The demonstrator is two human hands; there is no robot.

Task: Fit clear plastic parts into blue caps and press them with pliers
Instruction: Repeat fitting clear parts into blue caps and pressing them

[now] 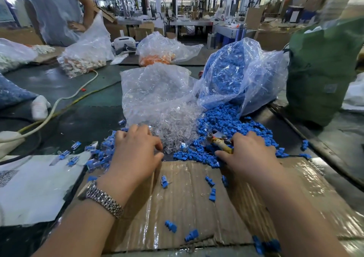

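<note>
The left hand (136, 150), with a metal watch (101, 198) on its wrist, reaches palm-down to the near edge of the heap of clear plastic parts (173, 130), its fingers curled and thumb and forefinger drawn close at the heap's fringe; whether they pinch a piece cannot be told. The right hand (249, 154) is curled round the yellowish handles of the pliers (218, 141), whose nose points left over the blue caps (226, 126), while its forefinger stretches down into the caps at the cardboard's edge. Both forearms lie over a flattened sheet of taped cardboard (189, 203), on which a few loose blue caps are scattered. The clear parts spill from a transparent bag (155, 91) lying straight ahead; just to its right the caps pour out of a second clear bag (242, 69), the two heaps touching in the middle. Left of the left hand lies a small pile of blue caps with clear parts in them (98, 156), some resting on a white sheet (37, 187). A green sack (323, 69) stands at far right. Farther back on the dark table (59, 83) are bags of orange (157, 49) and pale pieces (86, 48), a pale cable (59, 101), and another person (53, 8) standing at far left.
</note>
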